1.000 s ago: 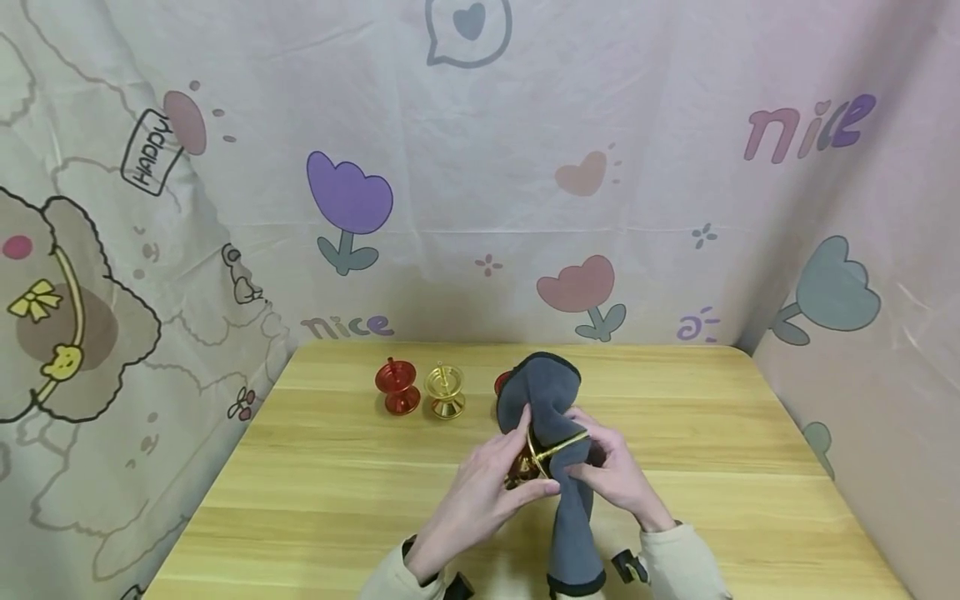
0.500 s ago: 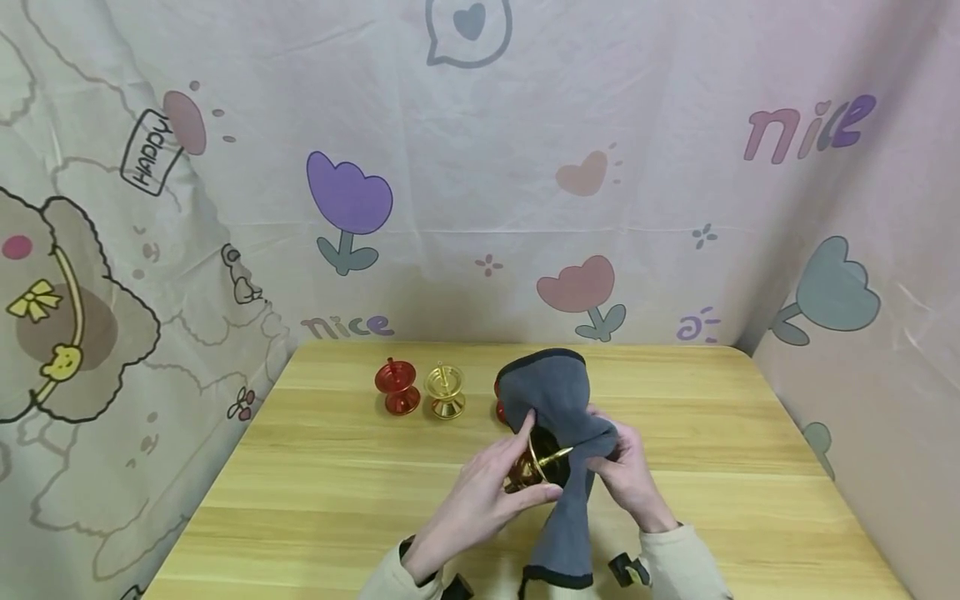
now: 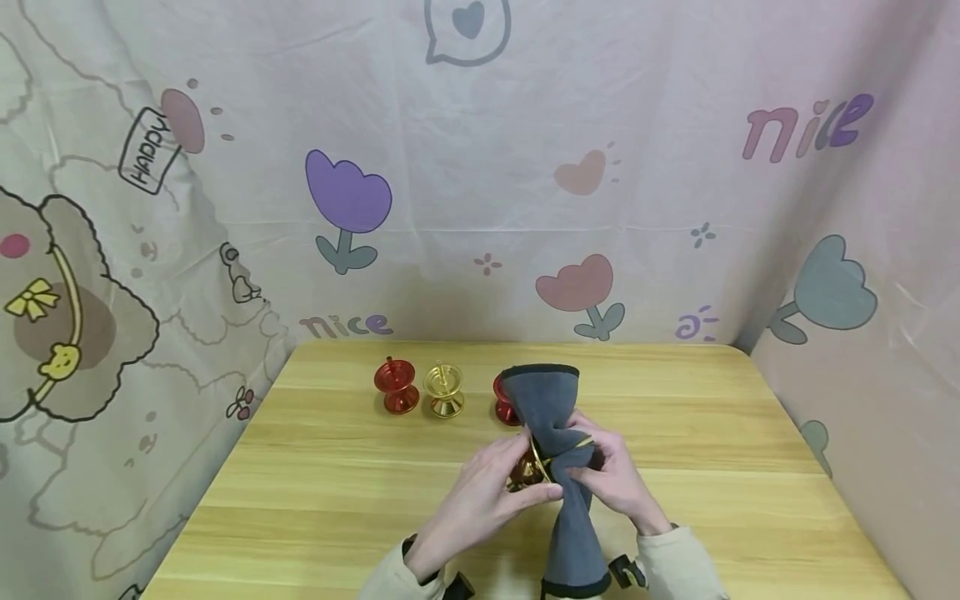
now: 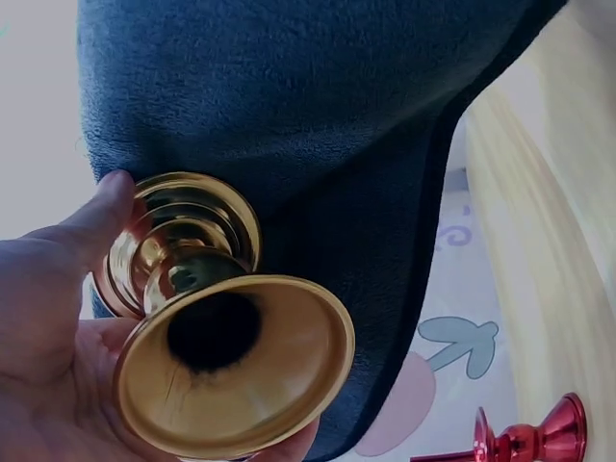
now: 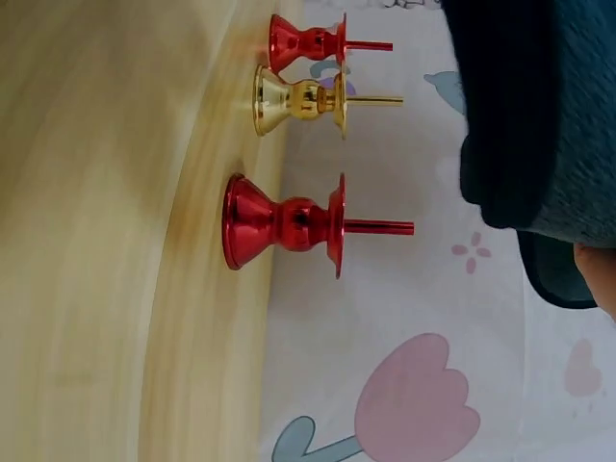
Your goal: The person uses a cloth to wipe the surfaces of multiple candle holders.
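Above the tabletop (image 3: 337, 492), a grey cloth (image 3: 549, 412) with a black border is bunched at its middle in the right hand (image 3: 615, 475), whose thumb and fingers are clamped on the folds. Just left of the cloth and touching it, a gold holder (image 3: 529, 469) lies tilted in the left hand (image 3: 480, 487), its dish toward the fabric. The left fingers are clamped on this holder, thumb on the near side and the others on the far side; the left wrist view shows its hollow base. A thin gold spike (image 3: 583, 442) runs from the dish across the cloth, partly covered by a fold near the right fingers. Beyond the cloth's upper left edge, partly hidden by it, stands a red holder (image 3: 505, 404). Farther left of the cloth, well apart from it, a second gold holder (image 3: 446, 393) and a second red holder (image 3: 398, 389) stand upright side by side. Behind the cloth hangs a printed backdrop (image 3: 465, 175).
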`<state>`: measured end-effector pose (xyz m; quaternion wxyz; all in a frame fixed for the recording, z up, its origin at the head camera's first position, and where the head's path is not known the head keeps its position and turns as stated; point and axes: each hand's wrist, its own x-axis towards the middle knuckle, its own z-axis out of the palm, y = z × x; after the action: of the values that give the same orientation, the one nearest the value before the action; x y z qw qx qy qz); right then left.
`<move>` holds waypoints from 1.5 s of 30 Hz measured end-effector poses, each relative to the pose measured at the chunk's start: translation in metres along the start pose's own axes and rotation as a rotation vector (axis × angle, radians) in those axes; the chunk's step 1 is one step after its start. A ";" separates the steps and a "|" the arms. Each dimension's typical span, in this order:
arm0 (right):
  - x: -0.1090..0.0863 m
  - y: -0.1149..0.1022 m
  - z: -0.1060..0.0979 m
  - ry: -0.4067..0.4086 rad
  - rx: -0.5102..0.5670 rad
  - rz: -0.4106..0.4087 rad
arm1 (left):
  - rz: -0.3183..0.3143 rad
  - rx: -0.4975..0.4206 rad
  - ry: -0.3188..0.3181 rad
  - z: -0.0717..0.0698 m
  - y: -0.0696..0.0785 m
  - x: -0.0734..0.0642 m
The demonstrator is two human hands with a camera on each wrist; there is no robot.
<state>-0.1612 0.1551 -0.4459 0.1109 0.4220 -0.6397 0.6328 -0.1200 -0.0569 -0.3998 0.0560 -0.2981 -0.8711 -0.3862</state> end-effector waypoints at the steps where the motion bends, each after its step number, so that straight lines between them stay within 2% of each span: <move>1: 0.000 0.000 0.000 0.013 0.005 0.000 | 0.003 -0.010 -0.001 0.000 0.000 0.001; 6: -0.001 -0.001 0.001 0.120 0.097 0.007 | -0.047 -0.040 -0.024 0.001 -0.002 0.001; 10: -0.002 0.001 0.004 0.238 0.247 -0.003 | -0.078 -0.043 -0.017 0.001 -0.007 -0.001; 12: -0.004 0.002 0.005 0.286 0.232 -0.025 | -0.083 -0.083 0.004 0.000 -0.009 -0.002; 15: -0.007 0.005 0.008 0.242 0.130 -0.093 | -0.096 -0.215 0.040 -0.002 -0.012 -0.002; 18: -0.006 0.008 0.011 0.121 -0.003 -0.202 | -0.115 -0.334 0.075 -0.003 -0.014 -0.001; 20: -0.004 0.011 0.013 0.087 -0.078 -0.292 | -0.121 -0.354 0.088 -0.004 -0.015 0.000; 24: 0.003 0.012 0.019 0.152 -0.255 -0.461 | -0.143 -0.404 0.076 -0.003 -0.014 0.000; 28: 0.009 0.008 0.024 0.211 -0.360 -0.554 | -0.162 -0.466 0.073 -0.002 -0.012 0.001; 33: 0.014 0.006 0.027 0.247 -0.381 -0.610 | -0.194 -0.584 0.066 0.001 -0.014 0.002; 38: 0.013 0.009 0.028 0.284 -0.338 -0.604 | -0.188 -0.752 -0.007 0.002 -0.019 0.004; 40: 0.010 0.011 0.026 0.310 -0.338 -0.590 | -0.176 -0.747 -0.040 0.001 -0.020 0.003; 41: 0.009 0.011 0.025 0.326 -0.335 -0.577 | -0.167 -0.715 -0.049 0.001 -0.021 0.002; 45: 0.004 0.013 0.018 0.405 -0.349 -0.500 | -0.096 -0.527 -0.046 -0.001 -0.020 -0.006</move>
<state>-0.1651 0.1351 -0.4559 0.4570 0.4062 -0.5801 0.5382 -0.1264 -0.0713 -0.4139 -0.0615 -0.2694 -0.7546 -0.5952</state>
